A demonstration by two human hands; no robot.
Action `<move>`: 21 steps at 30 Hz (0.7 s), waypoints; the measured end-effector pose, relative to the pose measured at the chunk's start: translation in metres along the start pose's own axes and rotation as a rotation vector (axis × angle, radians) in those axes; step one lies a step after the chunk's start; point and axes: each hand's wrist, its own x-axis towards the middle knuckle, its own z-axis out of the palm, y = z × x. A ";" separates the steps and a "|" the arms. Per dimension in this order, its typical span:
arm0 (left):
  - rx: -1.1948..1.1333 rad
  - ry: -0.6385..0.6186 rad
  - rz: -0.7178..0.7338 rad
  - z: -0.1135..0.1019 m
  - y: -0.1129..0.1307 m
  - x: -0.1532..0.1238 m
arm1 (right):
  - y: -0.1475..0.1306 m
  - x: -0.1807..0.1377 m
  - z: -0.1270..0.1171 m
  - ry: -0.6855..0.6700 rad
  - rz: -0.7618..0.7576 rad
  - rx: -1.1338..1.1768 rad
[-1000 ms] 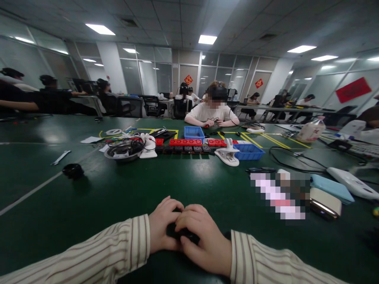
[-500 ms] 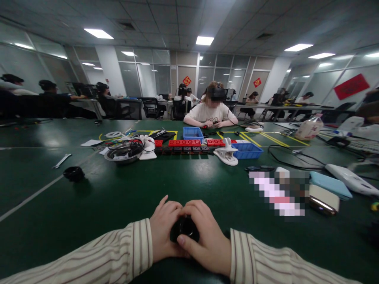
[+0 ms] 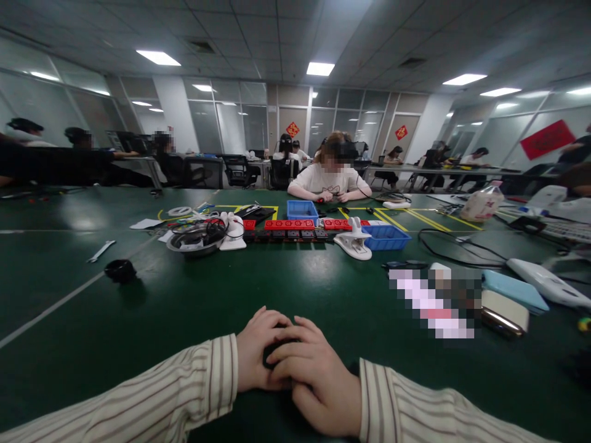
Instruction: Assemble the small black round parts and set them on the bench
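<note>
A black round piece [image 3: 271,353] with a glossy surface is between my two hands at the near side of the green table; only a dark sliver of it shows. My left hand [image 3: 259,351] is closed around its left side. Over its top and right side lies my right hand [image 3: 316,372], fingers bent across the piece and touching the left fingers. Most of the piece, and the right fingers' exact grip, are hidden.
A black ring-shaped part [image 3: 120,271] and a wrench [image 3: 101,251] lie at left. Beyond are a metal bowl [image 3: 196,249] of cables, red and black socket strips [image 3: 289,225], a white clip base [image 3: 354,243] and a blue bin [image 3: 386,239]. A person [image 3: 330,178] sits opposite.
My right hand has turned over the black piece, its fingers now covering the top that showed before. The right thumb has moved lower. My left hand stays nearly in place.
</note>
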 end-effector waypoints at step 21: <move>-0.049 -0.067 -0.005 -0.003 0.000 0.000 | 0.002 -0.001 0.003 0.039 0.120 -0.050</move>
